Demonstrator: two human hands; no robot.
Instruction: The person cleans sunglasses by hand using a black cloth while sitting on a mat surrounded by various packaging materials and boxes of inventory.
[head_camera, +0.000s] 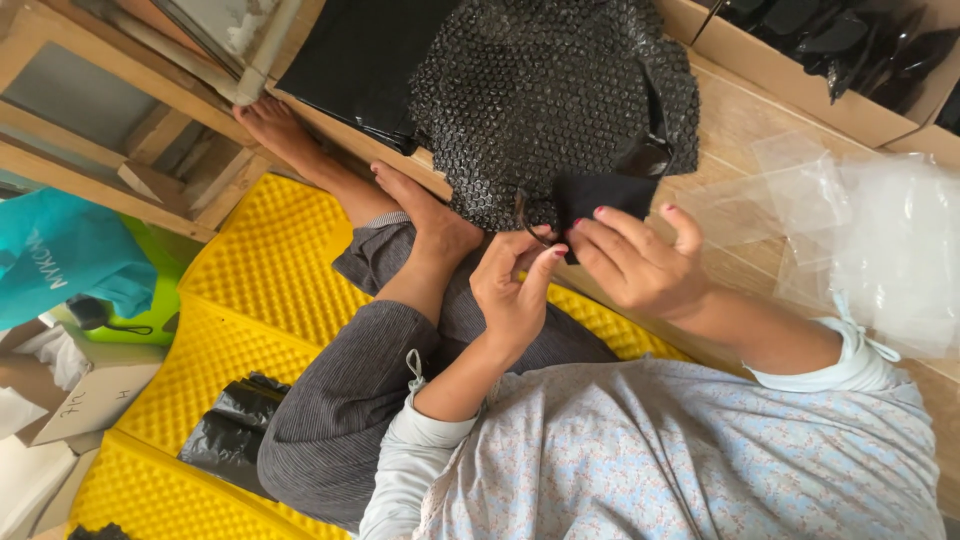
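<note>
**Head view: both hands on a black pouch beside bubble wrap**

Head view looks down on a person seated cross-legged on a yellow dimpled foam mat (250, 300). The left hand (515, 290) pinches a thin dark cord between thumb and fingertips, fingers narrow. The right hand (640, 262) holds the small black fabric pouch (600, 195), fingers curled on its near edge. The pouch lies at scene centre, its long axis running left to right; which end is its mouth cannot be told. Just behind it rests a lumpy sheet of black bubble wrap (545, 100) on a pale wooden board (740, 130). Crinkled clear plastic bags (880, 240) lie to the right.
</note>
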